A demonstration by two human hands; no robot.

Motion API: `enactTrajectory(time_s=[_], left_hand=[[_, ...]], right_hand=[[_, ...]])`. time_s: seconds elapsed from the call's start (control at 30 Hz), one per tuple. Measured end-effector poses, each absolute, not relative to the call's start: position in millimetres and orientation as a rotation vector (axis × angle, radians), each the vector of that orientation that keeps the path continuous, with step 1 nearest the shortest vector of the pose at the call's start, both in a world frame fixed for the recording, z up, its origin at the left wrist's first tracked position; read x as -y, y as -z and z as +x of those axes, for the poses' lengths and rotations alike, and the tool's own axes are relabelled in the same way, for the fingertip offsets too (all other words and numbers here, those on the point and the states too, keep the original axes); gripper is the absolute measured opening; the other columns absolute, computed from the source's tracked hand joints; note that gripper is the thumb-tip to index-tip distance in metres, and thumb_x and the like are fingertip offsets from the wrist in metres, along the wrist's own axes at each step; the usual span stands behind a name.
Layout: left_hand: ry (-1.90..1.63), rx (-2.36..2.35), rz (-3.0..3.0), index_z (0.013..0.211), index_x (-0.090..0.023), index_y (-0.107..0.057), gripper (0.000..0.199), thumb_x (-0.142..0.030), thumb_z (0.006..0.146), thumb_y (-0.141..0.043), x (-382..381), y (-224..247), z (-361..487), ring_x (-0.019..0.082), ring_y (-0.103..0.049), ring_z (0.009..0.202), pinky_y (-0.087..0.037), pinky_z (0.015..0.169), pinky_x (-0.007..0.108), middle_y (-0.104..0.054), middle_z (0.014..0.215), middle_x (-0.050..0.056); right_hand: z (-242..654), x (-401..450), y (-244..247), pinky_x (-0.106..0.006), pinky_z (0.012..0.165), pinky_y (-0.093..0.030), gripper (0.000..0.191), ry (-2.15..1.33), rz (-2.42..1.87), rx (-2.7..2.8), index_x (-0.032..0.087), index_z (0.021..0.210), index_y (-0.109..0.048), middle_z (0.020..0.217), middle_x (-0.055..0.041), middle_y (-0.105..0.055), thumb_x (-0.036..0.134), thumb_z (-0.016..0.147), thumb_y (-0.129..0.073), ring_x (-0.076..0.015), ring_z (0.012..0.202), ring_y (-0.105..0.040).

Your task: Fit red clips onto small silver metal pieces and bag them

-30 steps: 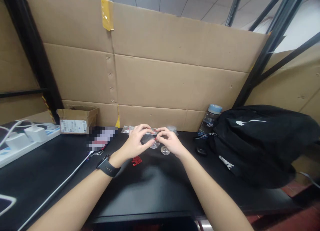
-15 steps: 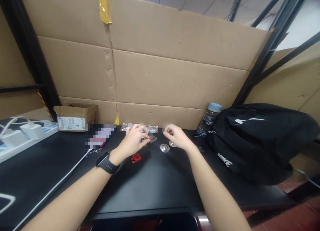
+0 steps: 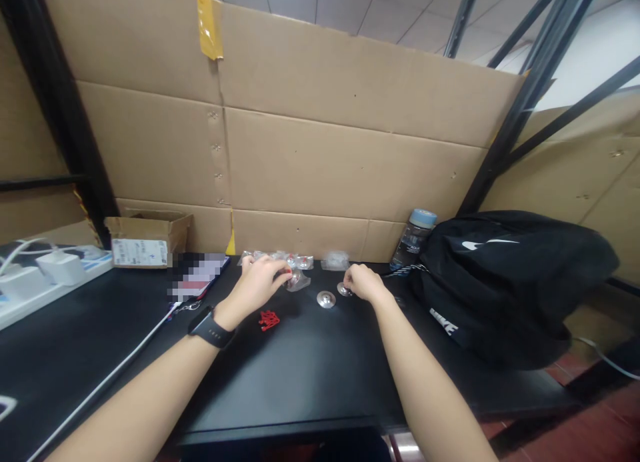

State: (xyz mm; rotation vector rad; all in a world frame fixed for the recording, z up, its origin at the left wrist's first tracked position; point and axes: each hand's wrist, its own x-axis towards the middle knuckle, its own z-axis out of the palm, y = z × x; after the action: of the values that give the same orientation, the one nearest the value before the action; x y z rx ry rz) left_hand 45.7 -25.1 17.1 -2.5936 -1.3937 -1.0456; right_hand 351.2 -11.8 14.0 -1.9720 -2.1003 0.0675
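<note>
My left hand, with a dark watch on its wrist, has thumb and fingers closed on a small clear plastic bag. Something shiny and a bit of red show at its fingertips. The fingers of my right hand are pinched at the edge of a shiny round metal disc on the table. To its left lies a second shiny disc with a raised centre. A small heap of red plastic pieces rests in front of my left hand.
Behind my hands lie a row of small clear packets and clear plastic wrapping. A bottle and a black backpack stand right. Left are a phone on a white cable, an open carton and a power strip.
My right hand has come down and toward me, from near the clear wrapping to the right-hand disc. My left hand stays at the bag, turned slightly. The view has shifted a little.
</note>
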Motion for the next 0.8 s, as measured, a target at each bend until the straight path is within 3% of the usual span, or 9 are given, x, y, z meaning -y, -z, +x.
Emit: enactTrajectory(time_s=[0.1,0.27,0.43,0.53,0.8], left_hand=[[1.114,1.466,-2.603,0.086,-0.028,-0.071,0.022,-0.041,0.095,-0.055,28.1,-21.9,47.3,0.025,-0.065,0.098,-0.032,0.091,0.041,-0.076,0.095,0.001],[1.300,1.556,-2.738,0.091,-0.026,-0.070,0.022,-0.044,0.093,-0.057,30.5,-23.6,51.9,0.024,-0.070,0.091,-0.042,0.090,0.040,-0.078,0.091,0.000],[1.595,1.437,-2.948,0.091,-0.023,-0.070,0.026,-0.045,0.093,-0.057,26.7,-19.5,55.2,0.024,-0.071,0.092,-0.050,0.087,0.036,-0.077,0.093,0.004],[1.707,1.385,-3.009,0.091,-0.022,-0.069,0.024,-0.044,0.093,-0.057,25.5,-17.9,56.9,0.023,-0.071,0.094,-0.052,0.089,0.036,-0.077,0.094,0.004],[1.630,1.419,-3.008,0.094,-0.023,-0.070,0.026,-0.046,0.093,-0.056,23.7,-14.1,57.3,0.022,-0.072,0.092,-0.052,0.090,0.036,-0.077,0.094,0.003]], right_hand=[[340.2,15.8,-19.7,-0.029,0.072,-0.045,0.013,-0.074,-1.757,2.081,0.021,0.079,-0.076,0.087,-0.0094,-0.075,0.016,0.083,-0.064,-0.0220,0.082,-0.069],[291.9,29.2,-24.3,-0.030,0.075,-0.050,0.012,-0.370,-1.150,1.973,0.021,0.084,-0.076,0.085,-0.0047,-0.077,0.024,0.086,-0.064,-0.0196,0.077,-0.069],[251.8,40.3,-13.7,-0.034,0.075,-0.055,0.014,-0.659,-0.961,1.664,0.020,0.087,-0.072,0.086,-0.0058,-0.075,0.032,0.083,-0.068,-0.0211,0.077,-0.070],[245.9,43.0,-9.1,-0.034,0.074,-0.058,0.024,-0.871,-0.894,1.538,0.022,0.099,-0.069,0.089,-0.0036,-0.070,0.038,0.081,-0.070,-0.0203,0.081,-0.070],[247.9,45.3,-8.6,-0.038,0.074,-0.063,0.052,-1.221,-0.793,1.464,0.026,0.125,-0.068,0.105,-0.0068,-0.069,0.053,0.080,-0.073,-0.0208,0.085,-0.072]])
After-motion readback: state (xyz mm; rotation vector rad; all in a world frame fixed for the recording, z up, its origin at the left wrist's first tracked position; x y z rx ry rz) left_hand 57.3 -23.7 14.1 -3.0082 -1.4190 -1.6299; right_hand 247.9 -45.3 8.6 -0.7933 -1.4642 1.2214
